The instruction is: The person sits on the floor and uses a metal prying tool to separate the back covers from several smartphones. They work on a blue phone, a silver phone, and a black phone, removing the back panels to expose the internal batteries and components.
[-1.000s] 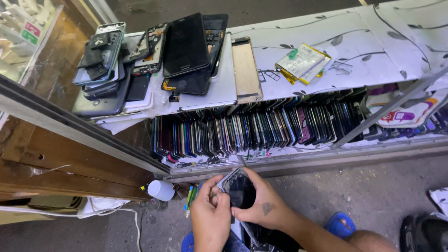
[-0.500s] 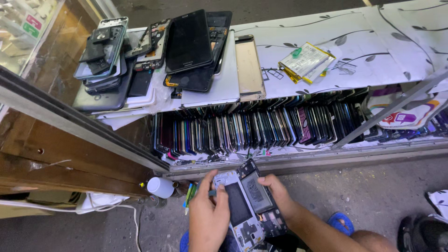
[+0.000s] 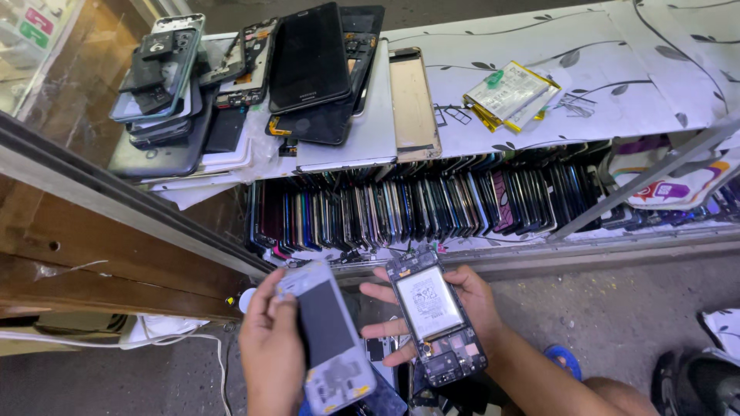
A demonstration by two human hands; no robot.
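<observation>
Below shelf (image 3: 539, 108) of phone screens (image 3: 401, 208): left hand (image 3: 270, 354) fingers grip detached back cover (image 3: 327, 339); right hand (image 3: 455, 308) fingers cradle opened phone (image 3: 433, 323). Separation step looks complete; next likely requires internal inspection.

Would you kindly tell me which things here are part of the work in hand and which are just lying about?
In hand:
left hand holding the back cover
right hand holding the opened phone

Lying about:
row of upright screens
stacked phones
loose batteries
white cable
</observation>
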